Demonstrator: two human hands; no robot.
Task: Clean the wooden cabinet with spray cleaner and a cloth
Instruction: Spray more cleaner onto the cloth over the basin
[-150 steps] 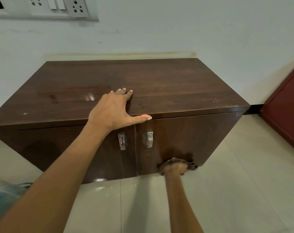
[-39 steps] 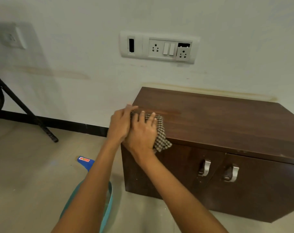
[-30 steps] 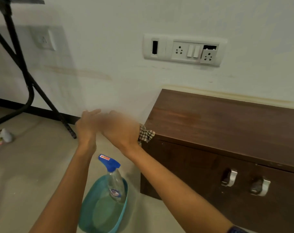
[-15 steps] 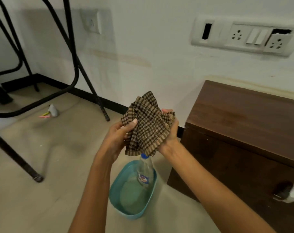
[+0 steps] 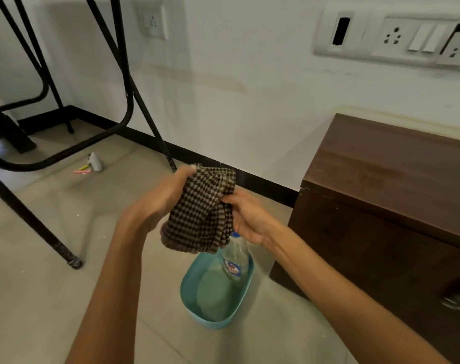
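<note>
Checked brown cloth [image 5: 202,210] is held bunched and folded in mid-air, above the floor and to the left of the wooden cabinet [image 5: 386,206]. It is gripped from 9 o'clock by the left hand [image 5: 161,198], fingers curled over its top edge, and pinched from 3 o'clock by the right hand [image 5: 246,216], fingers closed on its side folds. At 6 o'clock of the cloth, a clear spray bottle [image 5: 235,261] is stood in a teal basin [image 5: 194,306] on the tiled floor [image 5: 39,298], its top hidden by the cloth. Cabinet is seen at 3 o'clock, against the wall. Black metal frame legs [image 5: 126,82] are noted at 10 o'clock; a switchboard [image 5: 391,35] at 1 o'clock.
</note>
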